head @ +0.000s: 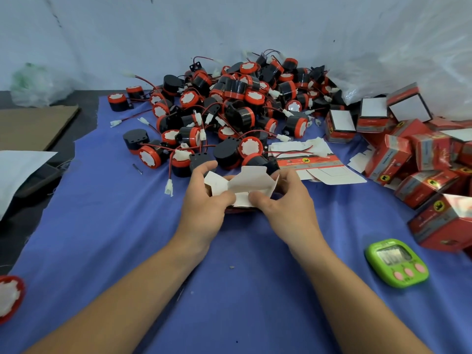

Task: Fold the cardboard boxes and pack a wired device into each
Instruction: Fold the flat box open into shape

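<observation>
Firstly, blue cloth (pixel 127 238): covers most of the tabletop and carries all the items below.

Pile of wired devices (pixel 237 103): far centre of the cloth. Round black bodies with red rims and white faces; thin red and black leads end in white plugs. One stray device (pixel 10 297) lies at the near left edge.

Heap of folded boxes (pixel 413 159): right side. Red and grey print, white end panels, and a round yellow emblem with a black figure. The lettering is too blurred to read.

Brown cardboard sheet (pixel 33 123): flat, far left, off the cloth.

Flat box blanks (pixel 306 159): stacked between the pile and the heap, with the same red band and yellow emblem.

Cardboard box (pixel 245 185): held just above the cloth at centre, in front of the pile. White inner flaps stand open; red print shows below.

Left hand (pixel 207 198): fingers curled round the box's left side, thumb on the near flap.

Right hand (pixel 286 200): grips the right side, thumb pressing the near flap.

Green timer (pixel 397 263): near right, three pink buttons, display digits unreadable.
</observation>
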`<state>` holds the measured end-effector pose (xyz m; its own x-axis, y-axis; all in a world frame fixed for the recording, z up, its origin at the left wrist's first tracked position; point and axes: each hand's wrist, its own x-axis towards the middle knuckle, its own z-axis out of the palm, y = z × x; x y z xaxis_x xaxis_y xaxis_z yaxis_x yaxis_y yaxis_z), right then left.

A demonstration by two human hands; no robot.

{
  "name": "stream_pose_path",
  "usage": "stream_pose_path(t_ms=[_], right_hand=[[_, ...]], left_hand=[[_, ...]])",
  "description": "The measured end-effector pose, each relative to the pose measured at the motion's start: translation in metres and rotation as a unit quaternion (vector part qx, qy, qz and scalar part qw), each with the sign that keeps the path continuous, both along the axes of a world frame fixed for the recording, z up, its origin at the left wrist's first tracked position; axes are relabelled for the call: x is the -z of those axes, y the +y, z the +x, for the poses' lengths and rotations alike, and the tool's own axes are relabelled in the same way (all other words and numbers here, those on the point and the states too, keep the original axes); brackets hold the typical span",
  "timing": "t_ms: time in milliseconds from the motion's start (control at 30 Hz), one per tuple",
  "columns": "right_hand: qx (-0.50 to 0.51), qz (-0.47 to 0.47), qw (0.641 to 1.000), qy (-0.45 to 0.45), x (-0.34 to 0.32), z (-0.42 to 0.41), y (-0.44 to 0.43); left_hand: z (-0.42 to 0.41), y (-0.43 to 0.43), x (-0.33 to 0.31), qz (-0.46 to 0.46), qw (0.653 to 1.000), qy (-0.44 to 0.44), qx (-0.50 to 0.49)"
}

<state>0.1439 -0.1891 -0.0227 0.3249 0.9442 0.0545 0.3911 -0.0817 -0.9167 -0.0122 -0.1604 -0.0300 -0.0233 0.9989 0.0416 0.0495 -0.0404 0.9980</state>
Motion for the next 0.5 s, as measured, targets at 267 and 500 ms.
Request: stream_pose_path(t_ms=[267, 500], right_hand=[[-0.057, 0.007, 0.998, 0.032, 0.0, 0.0, 0.0], [-0.08, 0.043, 0.993, 0.072, -0.005, -0.001, -0.005]], left_hand=[[-0.003, 0.0, -0.004, -0.003, 0.984, 0.163, 0.079], [-0.007, -0.006, -0.01, -0.016, 0.991, -0.029, 0.128]])
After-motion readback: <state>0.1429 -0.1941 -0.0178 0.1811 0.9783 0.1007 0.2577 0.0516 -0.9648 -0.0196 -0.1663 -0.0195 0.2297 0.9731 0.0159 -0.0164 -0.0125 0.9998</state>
